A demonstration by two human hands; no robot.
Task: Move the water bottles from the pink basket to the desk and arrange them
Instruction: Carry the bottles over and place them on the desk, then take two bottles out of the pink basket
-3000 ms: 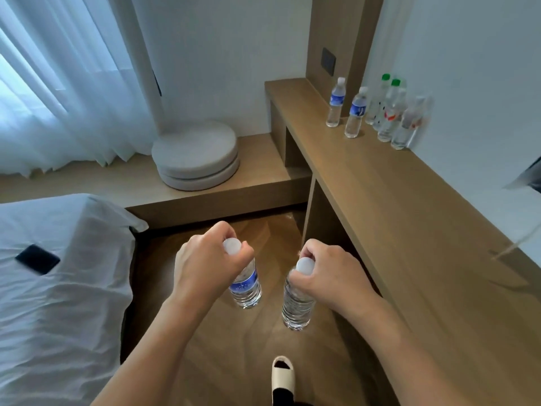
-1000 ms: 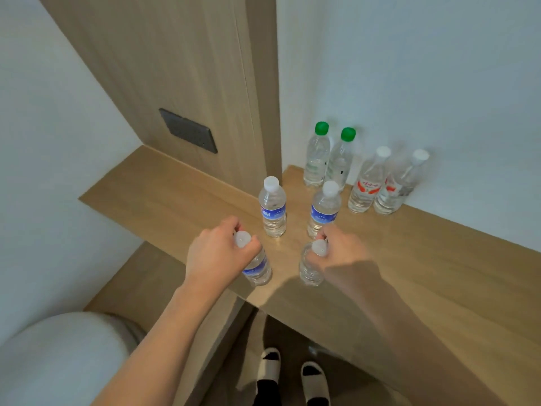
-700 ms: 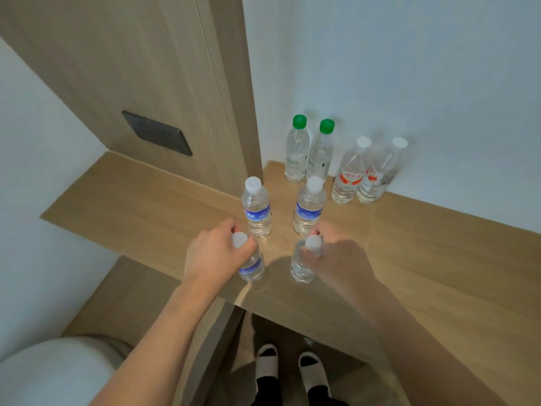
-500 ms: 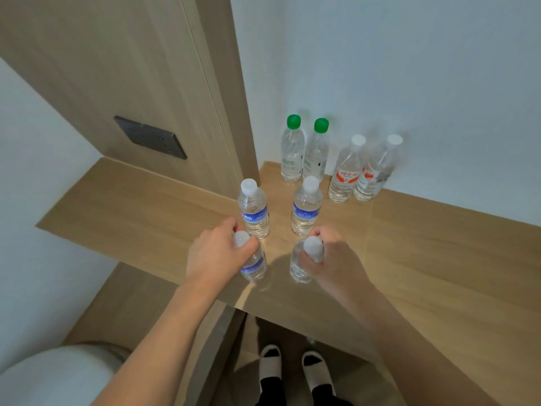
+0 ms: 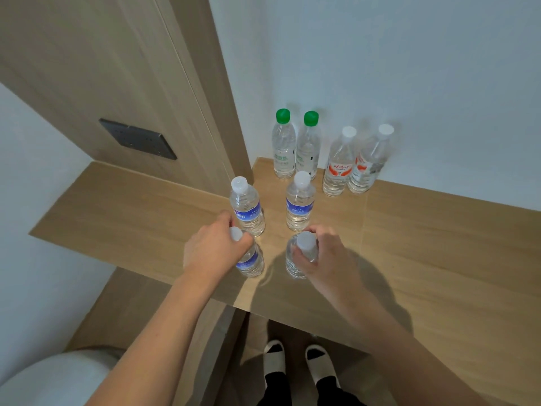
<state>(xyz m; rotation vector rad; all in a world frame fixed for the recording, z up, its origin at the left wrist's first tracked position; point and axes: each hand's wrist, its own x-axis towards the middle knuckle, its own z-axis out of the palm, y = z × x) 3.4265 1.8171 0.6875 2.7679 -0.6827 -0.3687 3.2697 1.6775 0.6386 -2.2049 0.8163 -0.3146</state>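
Each hand gripped a bottle by the neck, from above: left hand (image 5: 215, 249) on the blue-labelled bottle (image 5: 251, 261), right hand (image 5: 324, 253) on the clear bottle (image 5: 294, 263). Both stood upright on the desk (image 5: 439, 244), just in front of the blue-labelled pair (image 5: 298, 205).

Both forearms are bare, with no sleeves, watch or rings in sight on the left hand (image 5: 213, 253) or the right hand (image 5: 325, 256). Below the front edge of the desk (image 5: 439, 259), the feet wear pale open-toed slippers (image 5: 298, 367) over black socks, with dark trouser legs (image 5: 310, 397) above them.
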